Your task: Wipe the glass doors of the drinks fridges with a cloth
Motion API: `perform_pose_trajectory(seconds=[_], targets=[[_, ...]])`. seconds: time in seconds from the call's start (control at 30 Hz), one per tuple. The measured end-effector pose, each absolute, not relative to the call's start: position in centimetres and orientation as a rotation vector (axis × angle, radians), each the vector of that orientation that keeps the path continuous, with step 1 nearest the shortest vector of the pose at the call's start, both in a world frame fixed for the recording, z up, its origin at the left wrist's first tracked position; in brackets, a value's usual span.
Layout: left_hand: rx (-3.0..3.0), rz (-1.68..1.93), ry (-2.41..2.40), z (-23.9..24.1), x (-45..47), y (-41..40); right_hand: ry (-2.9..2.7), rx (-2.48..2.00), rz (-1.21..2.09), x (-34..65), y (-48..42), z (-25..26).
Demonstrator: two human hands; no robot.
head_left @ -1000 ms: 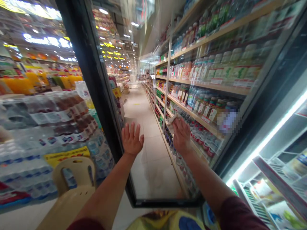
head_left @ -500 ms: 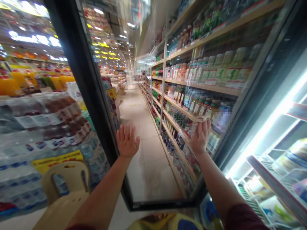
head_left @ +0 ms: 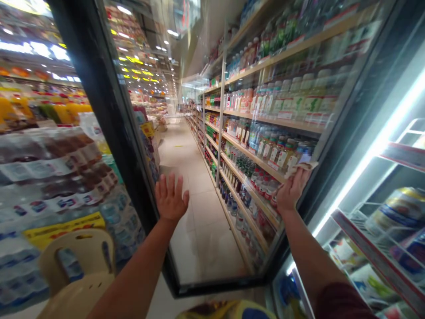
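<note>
A glass door (head_left: 195, 248) in a black frame stands swung out before me. My left hand (head_left: 171, 197) lies flat near the left frame bar, palm toward the pane, fingers spread and holding nothing. Over by the right side of the pane, my right hand (head_left: 292, 188) grips a crumpled whitish cloth (head_left: 303, 167) and holds it to the glass. Part of the cloth is hidden under the fingers. Through the pane show shelves of drink bottles (head_left: 282, 153).
At the right, a lit cooler holds wire shelves and packaged goods (head_left: 398, 212). A beige plastic chair (head_left: 79, 261) stands at lower left, before stacked bottle packs (head_left: 49, 177). Beyond the glass runs a tiled aisle (head_left: 181, 146). Something yellow and blue (head_left: 229, 310) sits at the bottom edge.
My right hand has moved right along the glass with the cloth, toward the door's right frame. My left hand remains flat by the left bar. The view has shifted slightly.
</note>
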State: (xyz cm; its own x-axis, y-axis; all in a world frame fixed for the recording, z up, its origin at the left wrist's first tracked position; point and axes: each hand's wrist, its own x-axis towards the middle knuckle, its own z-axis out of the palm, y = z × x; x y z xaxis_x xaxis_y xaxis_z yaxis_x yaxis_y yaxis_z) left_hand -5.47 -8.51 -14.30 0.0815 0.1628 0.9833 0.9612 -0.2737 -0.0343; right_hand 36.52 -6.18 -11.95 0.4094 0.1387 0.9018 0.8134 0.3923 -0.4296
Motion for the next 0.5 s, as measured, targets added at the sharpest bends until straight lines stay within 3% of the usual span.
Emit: perform_pose_trajectory(seconds=[0.2, 0.4, 0.5], targets=[[-1.549, -1.240, -1.163, -14.4, -5.3, -9.1, -0.995, -1.194, -0.423, 34.4, -7.9, -18.4], [-1.518, -1.238, -1.123, -14.0, -4.9, -9.6, -1.273, -1.012, -0.583, 29.5, -7.7, -11.6], [-1.531, -1.231, -1.140, -14.1, -4.9, -9.7, -1.446, -0.910, -0.755, 26.1, -8.3, -10.8]])
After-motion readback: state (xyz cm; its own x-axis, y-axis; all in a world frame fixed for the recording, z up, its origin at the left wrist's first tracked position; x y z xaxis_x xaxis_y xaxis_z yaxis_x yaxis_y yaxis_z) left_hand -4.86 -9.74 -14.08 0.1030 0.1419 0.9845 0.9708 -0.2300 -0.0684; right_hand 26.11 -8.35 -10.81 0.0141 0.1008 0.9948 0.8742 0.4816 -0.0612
